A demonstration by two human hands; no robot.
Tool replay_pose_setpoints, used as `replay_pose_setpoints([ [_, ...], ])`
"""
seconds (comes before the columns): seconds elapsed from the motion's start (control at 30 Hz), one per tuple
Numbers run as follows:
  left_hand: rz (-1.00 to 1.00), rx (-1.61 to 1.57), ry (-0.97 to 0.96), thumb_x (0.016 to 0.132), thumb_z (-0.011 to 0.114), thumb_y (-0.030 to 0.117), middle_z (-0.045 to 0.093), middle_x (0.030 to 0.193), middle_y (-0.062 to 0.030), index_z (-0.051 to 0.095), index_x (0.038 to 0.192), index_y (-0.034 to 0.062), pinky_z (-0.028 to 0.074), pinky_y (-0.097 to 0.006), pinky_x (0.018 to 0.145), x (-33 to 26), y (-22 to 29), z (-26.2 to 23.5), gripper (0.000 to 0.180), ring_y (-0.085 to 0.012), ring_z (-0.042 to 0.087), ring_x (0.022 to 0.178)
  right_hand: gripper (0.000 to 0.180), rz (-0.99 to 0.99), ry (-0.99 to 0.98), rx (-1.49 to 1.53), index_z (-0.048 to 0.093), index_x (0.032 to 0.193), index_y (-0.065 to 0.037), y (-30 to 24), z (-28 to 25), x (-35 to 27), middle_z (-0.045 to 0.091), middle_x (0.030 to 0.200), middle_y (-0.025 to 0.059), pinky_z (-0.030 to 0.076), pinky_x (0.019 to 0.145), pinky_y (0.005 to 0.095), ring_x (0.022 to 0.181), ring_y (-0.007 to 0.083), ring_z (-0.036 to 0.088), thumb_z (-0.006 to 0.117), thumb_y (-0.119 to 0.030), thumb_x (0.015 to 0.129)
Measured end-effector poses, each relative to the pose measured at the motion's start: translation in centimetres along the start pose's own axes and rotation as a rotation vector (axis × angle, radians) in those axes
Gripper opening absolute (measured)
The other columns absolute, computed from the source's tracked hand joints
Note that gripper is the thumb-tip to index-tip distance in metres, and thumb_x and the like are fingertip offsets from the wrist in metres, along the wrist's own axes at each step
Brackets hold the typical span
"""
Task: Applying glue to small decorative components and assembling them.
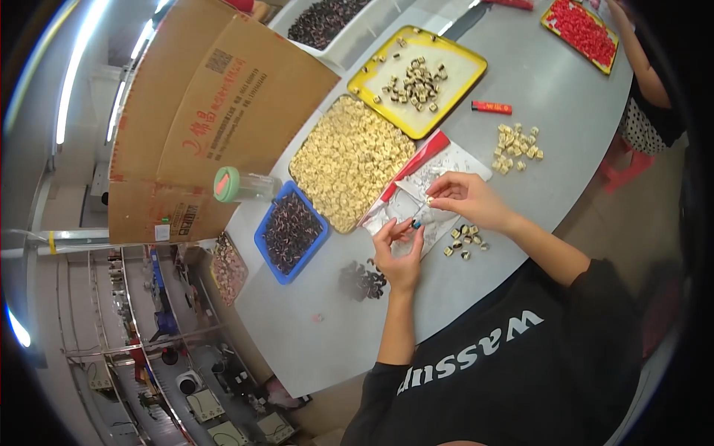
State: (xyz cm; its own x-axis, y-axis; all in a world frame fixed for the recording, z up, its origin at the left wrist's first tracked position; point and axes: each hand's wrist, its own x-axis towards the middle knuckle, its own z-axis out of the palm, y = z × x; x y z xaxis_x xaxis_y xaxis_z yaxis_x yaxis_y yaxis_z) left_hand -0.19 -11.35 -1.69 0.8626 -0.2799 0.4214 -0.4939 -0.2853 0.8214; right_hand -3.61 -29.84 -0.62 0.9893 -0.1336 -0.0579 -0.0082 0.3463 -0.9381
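Note:
My left hand (400, 256) is closed, with a small black-and-blue part (416, 223) between thumb and fingers. Opposite it, my right hand (472, 202) pinches a small pale piece (429, 201), its fingertips a short way from the left ones. Beneath both hands lies a crumpled white bag (455, 158) with a red edge. Several cream-and-black small pieces (465, 241) lie below my right wrist. A loose pile of black parts (361, 280) sits beside my left hand. Further off, a tray is heaped with cream cube-shaped pieces (349, 157).
A blue tray (258, 239) of dark parts and a green-lidded clear jar (245, 186) stand left, by a tall cardboard box (216, 97). Beyond are a yellow tray (476, 70), a white bin (335, 56) and a red-black stick (491, 108). Another person's arm (645, 67) is near red parts (581, 33).

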Motion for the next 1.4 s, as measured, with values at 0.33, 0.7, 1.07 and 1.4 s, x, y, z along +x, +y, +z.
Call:
replay_pose_setpoints([
  [0.33, 0.039, -0.021, -0.022, 0.069, 0.078, -0.003, 0.067, 0.095, -0.0135, 0.047, 0.114, 0.0004, 0.050, -0.026, 0.068, -1.4, 0.1, -0.5, 0.054, -0.0144, 0.062, 0.077, 0.017, 0.173, -0.136, 0.050, 0.059, 0.094, 0.002, -0.4, 1.1, -1.6, 0.063, 0.092, 0.0064, 0.051, 0.076, 0.0240, 0.087, 0.0110, 0.062, 0.068, -0.007, 0.083],
  [0.7, 0.103, -0.102, -0.025, 0.068, 0.079, -0.003, 0.067, 0.095, -0.0144, 0.046, 0.113, 0.0018, 0.048, -0.027, 0.070, -1.3, 0.2, -0.6, 0.056, -0.0175, 0.063, 0.086, 0.015, 0.207, -0.241, 0.125, 0.058, 0.093, 0.000, -0.7, 1.0, -1.4, 0.064, 0.092, 0.0079, 0.050, 0.079, 0.0252, 0.087, 0.0120, 0.062, 0.067, -0.008, 0.084],
  [1.07, 0.169, -0.083, -0.043, 0.067, 0.079, -0.001, 0.070, 0.089, -0.0103, 0.050, 0.112, 0.0041, 0.045, -0.030, 0.077, -1.1, 0.9, -0.8, 0.054, -0.0185, 0.057, 0.087, 0.026, 0.325, -0.225, 0.328, 0.041, 0.096, -0.007, -0.5, 1.4, -2.4, 0.063, 0.098, 0.0137, 0.048, 0.079, 0.0269, 0.093, 0.0162, 0.061, 0.064, -0.003, 0.085],
  [1.4, 0.214, -0.121, -0.091, 0.067, 0.078, -0.001, 0.071, 0.089, -0.0097, 0.051, 0.114, 0.0042, 0.046, -0.031, 0.082, -0.9, 1.6, -0.7, 0.055, -0.0194, 0.057, 0.088, 0.034, 0.314, -0.205, 0.515, 0.035, 0.097, -0.004, 0.8, 1.2, -3.1, 0.062, 0.100, 0.0185, 0.048, 0.081, 0.0285, 0.093, 0.0189, 0.061, 0.065, -0.002, 0.083],
])
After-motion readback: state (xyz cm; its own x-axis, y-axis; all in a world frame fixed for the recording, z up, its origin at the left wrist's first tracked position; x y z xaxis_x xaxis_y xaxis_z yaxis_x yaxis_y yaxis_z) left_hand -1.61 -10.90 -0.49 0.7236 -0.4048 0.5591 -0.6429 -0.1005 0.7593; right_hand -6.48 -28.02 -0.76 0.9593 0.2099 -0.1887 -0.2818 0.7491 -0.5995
